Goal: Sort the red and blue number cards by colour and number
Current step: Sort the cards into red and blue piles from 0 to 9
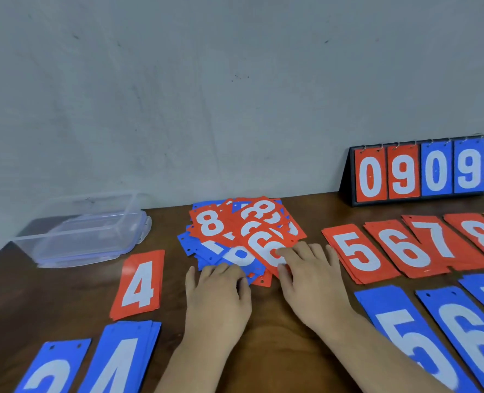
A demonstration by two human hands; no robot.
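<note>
Fingers (302,248) relaxed on near edge of mixed pile (212,222) — left hand (218,299), right hand (313,282) | table (175,279) gaps flanking

A dark wooden table (277,316) stands against a grey wall. At its far left lies a clear plastic box (84,231); at the far right stands a scoreboard (416,171) reading 0909, two red digits and then two blue. In the middle lies a loose pile (235,225) of mixed red and blue cards. Left of the pile lies a red 4 (138,283). To the right runs a row of overlapping red stacks: 5 (360,252), 6 (405,248), 7 (439,236), 8 (482,236). Along the near edge are a blue 4 (118,361) with a cut-off blue card (53,370) on its left, and on the right a blue 5 (411,336) and blue 6 (468,336).
</note>
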